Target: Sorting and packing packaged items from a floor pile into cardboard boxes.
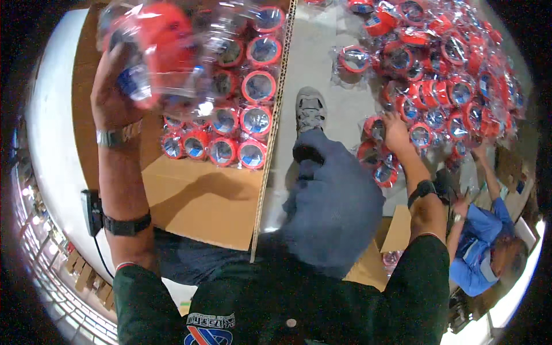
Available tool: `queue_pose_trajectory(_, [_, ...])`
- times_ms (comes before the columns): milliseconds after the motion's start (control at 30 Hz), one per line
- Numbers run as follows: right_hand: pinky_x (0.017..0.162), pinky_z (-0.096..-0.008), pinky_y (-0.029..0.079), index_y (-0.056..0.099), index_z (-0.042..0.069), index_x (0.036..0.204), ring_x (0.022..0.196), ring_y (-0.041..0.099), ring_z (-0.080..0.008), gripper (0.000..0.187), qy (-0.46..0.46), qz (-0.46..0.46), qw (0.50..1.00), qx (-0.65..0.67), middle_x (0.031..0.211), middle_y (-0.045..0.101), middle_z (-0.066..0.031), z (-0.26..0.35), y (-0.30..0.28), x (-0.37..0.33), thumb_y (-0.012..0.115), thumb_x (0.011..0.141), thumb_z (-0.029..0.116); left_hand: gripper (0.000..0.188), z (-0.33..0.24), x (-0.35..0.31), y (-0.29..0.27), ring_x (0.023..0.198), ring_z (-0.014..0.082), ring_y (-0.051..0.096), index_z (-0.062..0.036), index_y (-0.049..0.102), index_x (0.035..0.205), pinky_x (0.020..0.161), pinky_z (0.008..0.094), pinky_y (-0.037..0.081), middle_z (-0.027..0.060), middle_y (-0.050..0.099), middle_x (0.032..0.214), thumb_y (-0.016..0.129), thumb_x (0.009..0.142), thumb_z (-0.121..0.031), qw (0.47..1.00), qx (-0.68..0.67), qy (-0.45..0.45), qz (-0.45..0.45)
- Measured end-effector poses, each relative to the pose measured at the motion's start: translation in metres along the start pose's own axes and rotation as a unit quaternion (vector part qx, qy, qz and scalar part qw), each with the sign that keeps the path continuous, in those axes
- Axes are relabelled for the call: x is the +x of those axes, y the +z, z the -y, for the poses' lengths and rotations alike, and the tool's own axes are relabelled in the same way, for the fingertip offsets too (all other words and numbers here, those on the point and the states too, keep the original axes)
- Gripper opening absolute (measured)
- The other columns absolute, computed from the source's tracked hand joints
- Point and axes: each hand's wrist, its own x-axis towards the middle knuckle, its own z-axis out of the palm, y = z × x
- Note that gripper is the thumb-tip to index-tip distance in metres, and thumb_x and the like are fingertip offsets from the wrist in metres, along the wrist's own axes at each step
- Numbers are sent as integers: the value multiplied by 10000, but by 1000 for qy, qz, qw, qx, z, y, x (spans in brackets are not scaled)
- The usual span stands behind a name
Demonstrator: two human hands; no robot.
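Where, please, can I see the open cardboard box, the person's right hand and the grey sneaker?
Open cardboard box [195, 221]: head view, on its bare near panel.
Right hand [397, 133]: head view, on the back of the hand.
Grey sneaker [311, 110]: head view, on its upper.

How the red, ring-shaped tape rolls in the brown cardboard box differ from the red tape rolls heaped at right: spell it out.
The boxed rolls sit in neat rows; the heaped rolls lie jumbled. The boxed rolls mostly face up; the heaped rolls point various ways. The cardboard box surrounds the boxed rolls; the heaped rolls lie outside it. Both are clear-wrapped red rings.
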Motion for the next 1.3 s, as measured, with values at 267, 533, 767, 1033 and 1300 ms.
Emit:
queue_pose_trajectory(267, [761,-384,517,608,42,930,963,584,-311,178,41,131,987,-80,1019,593,-127,-28,91,49,500,791,74,388,35,-4,-7,1041,265,598,-3,496,1230,888,422,504,137,598,1155,528,888,-184,940,51,-25,-336])
queue_pose_trajectory(533, [679,-392,494,637,48,918,816,642,-286,178,177,-47,974,136,894,651,-164,-16,-20,52,525,831,155,412,33,-12,-2,1020,253,600,8,490,1223,899,385,480,126,600,1144,540,867,-191,974,-219,-28,53])
queue_pose_trajectory(767, [623,-336,486,645,38,848,653,631,-198,226,121,-322,928,143,736,658,-108,112,-287,45,662,722,224,476,0,-36,89,970,185,560,-36,521,1117,841,325,461,90,568,1050,673,726,-261,989,135,-15,61])
queue_pose_trajectory(1033, [650,-315,487,645,54,909,657,608,-176,257,-68,-303,931,191,764,658,-105,261,-389,39,712,737,233,549,-34,-84,105,1089,376,478,-35,444,1054,933,392,391,206,464,1194,718,652,-289,878,280,387,-14])
queue_pose_trajectory(1300, [672,-278,457,635,16,877,713,571,-125,197,-243,-217,875,357,799,638,-42,388,-368,65,624,807,200,298,-48,-119,-8,859,201,645,12,548,1109,796,333,525,112,645,984,546,867,-163,969,-238,15,-63])
